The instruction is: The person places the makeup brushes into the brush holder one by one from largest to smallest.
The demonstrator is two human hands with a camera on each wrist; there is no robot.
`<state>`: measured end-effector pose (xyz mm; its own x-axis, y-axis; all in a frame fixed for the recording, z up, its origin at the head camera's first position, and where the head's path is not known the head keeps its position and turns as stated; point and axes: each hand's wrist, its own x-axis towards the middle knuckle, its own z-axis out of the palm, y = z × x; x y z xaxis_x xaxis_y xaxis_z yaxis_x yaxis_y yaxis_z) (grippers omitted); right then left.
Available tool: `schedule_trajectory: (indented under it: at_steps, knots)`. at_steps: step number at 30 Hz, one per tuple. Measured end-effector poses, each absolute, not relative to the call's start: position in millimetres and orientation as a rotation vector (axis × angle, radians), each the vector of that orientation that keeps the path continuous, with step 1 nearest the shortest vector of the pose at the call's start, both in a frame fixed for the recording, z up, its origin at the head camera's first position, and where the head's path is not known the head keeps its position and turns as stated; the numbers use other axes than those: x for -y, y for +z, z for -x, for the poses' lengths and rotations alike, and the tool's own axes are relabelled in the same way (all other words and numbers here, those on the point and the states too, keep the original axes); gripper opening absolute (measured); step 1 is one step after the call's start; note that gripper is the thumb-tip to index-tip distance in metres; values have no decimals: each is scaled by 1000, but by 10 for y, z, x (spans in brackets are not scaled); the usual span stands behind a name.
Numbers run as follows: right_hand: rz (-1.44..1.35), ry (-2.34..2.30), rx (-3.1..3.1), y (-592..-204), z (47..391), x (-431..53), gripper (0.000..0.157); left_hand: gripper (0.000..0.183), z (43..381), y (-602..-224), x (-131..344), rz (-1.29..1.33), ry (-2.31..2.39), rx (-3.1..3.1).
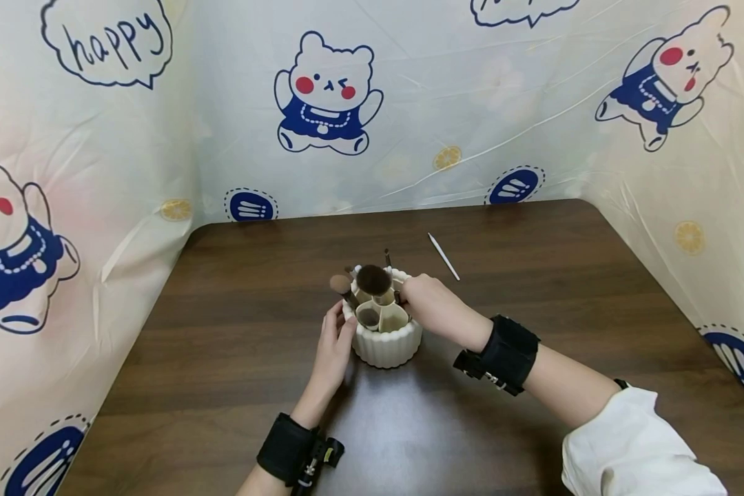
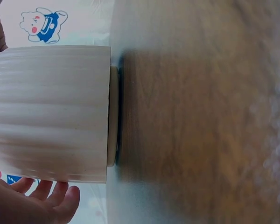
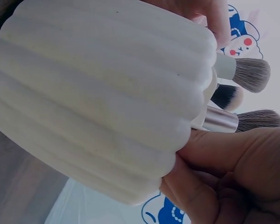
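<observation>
A white fluted brush holder (image 1: 387, 348) with inner compartments stands upright on the brown table. Several makeup brushes are in it, among them a big dark fluffy brush (image 1: 374, 280) and a tan-headed brush (image 1: 339, 284) leaning left. My left hand (image 1: 333, 348) holds the holder's left side, thumb nearer me and fingers round the wall; the left wrist view shows fingertips (image 2: 60, 191) along the ribbed side. At the right rim is my right hand (image 1: 437, 310). Its curled thumb and fingers (image 3: 210, 149) pinch the rim, close beside a metal-collared brush (image 3: 221, 120).
A slim white pointed stick (image 1: 443, 256) lies on the table (image 1: 254, 310) behind and right of the holder. Printed sheeting (image 1: 409, 103) with bear drawings hangs around the back and sides. Black bands (image 1: 511, 351) wrap both wrists.
</observation>
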<state>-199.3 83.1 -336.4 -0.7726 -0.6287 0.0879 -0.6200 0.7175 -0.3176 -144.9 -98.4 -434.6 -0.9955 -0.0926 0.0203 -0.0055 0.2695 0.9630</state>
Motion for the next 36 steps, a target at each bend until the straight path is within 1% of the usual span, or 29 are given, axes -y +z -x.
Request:
schedule_trajectory:
  at_steps: [8, 15, 18, 21, 26, 30, 36]
  knots:
    - [1032, -489, -2890, -3352, 1996, -825, 36, 53, 1449, -4341, 986, -102, -1855, 2437]
    - [942, -580, -2894, -3366, 2004, -819, 43, 53, 1444, -4339, 990, -105, -1863, 2431]
    - [923, -608, -2885, -3369, 2005, -819, 43, 53, 1444, -4338, 991, -107, -1865, 2424]
    - [940, -624, -2890, -3359, 2003, -832, 37, 53, 1447, -4339, 995, -103, -1866, 2421]
    - [992, -666, -2881, -3330, 2028, -896, 20, 53, 1446, -4343, 996, -103, -1855, 2420]
    - [926, -756, -2865, -3269, 2100, -993, 11, 52, 1447, -4341, 998, -99, -1853, 2416]
    - [641, -950, -2886, -3174, 2341, -1192, 13, 52, 1455, -4350, 989, -88, -1860, 2408]
